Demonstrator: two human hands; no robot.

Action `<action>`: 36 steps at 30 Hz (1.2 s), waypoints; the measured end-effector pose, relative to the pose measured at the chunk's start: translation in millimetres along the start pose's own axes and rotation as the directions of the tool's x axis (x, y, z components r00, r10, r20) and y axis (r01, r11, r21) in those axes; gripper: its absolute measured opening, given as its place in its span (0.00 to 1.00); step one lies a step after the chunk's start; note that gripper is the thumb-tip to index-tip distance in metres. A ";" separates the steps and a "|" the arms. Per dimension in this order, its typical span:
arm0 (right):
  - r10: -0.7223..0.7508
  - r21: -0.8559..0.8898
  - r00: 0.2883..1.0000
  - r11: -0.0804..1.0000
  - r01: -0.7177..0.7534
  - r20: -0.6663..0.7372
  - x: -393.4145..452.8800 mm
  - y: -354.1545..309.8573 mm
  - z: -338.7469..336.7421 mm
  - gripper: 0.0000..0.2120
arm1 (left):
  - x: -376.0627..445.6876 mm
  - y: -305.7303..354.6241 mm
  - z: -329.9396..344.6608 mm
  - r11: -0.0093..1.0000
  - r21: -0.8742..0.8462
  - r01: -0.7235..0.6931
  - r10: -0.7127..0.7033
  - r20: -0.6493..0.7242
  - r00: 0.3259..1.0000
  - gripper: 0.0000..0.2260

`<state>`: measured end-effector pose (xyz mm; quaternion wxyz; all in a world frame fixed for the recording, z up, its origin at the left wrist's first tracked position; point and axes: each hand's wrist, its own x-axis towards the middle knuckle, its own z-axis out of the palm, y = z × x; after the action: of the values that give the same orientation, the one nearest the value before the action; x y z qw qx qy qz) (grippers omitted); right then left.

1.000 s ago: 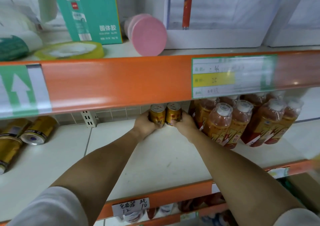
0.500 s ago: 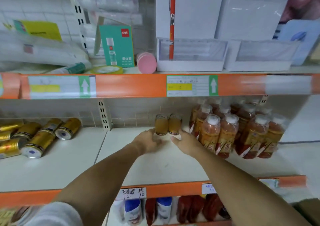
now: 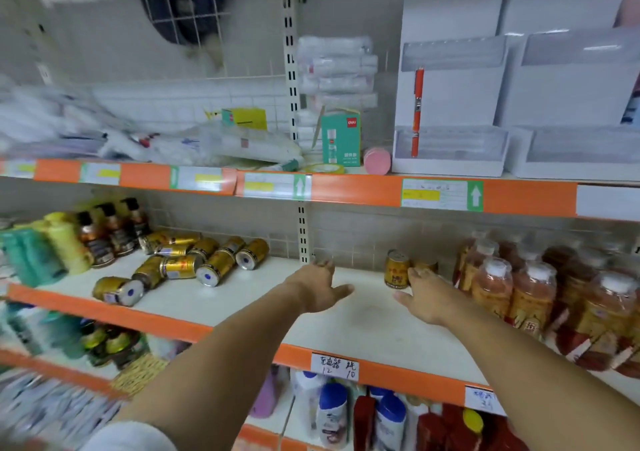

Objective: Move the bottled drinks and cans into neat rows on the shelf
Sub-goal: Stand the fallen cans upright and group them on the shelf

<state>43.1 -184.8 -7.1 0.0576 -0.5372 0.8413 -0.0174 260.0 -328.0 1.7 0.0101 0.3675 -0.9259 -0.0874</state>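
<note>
Two gold cans (image 3: 397, 269) stand upright side by side at the back of the white shelf (image 3: 363, 319), left of a group of orange bottled drinks (image 3: 533, 288). My right hand (image 3: 424, 294) hovers open just in front of the right can and partly hides it. My left hand (image 3: 320, 286) is open above the shelf, to the left of the cans, holding nothing. Several more gold cans (image 3: 194, 260) lie on their sides in a heap further left.
Dark-capped bottles (image 3: 110, 232) and yellow and teal bottles (image 3: 45, 249) stand at the far left. An upright shelf post (image 3: 303, 236) divides the back wall. The orange-edged shelf above (image 3: 346, 191) overhangs. The shelf below holds bottles (image 3: 332, 412).
Both hands have let go of the two upright cans and drawn back, the left hand swinging leftward. The view has pulled back and turned left, bringing the heap of lying cans into sight.
</note>
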 end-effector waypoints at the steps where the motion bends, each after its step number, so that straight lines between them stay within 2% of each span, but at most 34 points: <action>1: -0.011 -0.008 1.000 1.000 0.011 -0.010 -0.7 -5.2 -3.2 0.39 | -8.8 -6.4 -3.8 1.000 -0.007 0.022 -0.022 -0.009 1.000 0.42; 8: -0.108 0.019 0.994 0.994 0.109 -0.025 -1.1 -61.7 -14.3 0.37 | -71.2 -68.2 -15.3 0.973 -0.053 0.226 -0.226 -0.007 0.974 0.43; 14: -0.182 0.008 0.983 0.983 0.183 -0.007 11.2 -117.2 -15.7 0.37 | -103.1 -126.5 -31.6 0.945 -0.037 0.324 -0.325 -0.022 0.946 0.43; 24: -0.258 0.066 0.966 0.963 0.260 -0.027 43.5 -201.0 -13.7 0.34 | -126.2 -200.2 -52.8 0.932 -0.044 0.360 -0.362 -0.032 0.932 0.41; 31: -0.235 0.129 0.972 0.964 0.234 -0.011 68.7 -248.8 -8.1 0.35 | -126.9 -257.1 -49.9 0.926 -0.083 0.368 -0.370 -0.012 0.929 0.42; 36: -0.220 0.114 0.975 0.969 0.220 -0.014 86.6 -275.9 1.2 0.34 | -120.2 -288.3 -43.9 0.926 -0.053 0.373 -0.374 0.002 0.928 0.42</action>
<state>256.0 -379.8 10.1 0.0858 -0.6230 0.7741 -0.0723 547.0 -458.8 1.6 0.0068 0.5369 -0.8363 -0.1105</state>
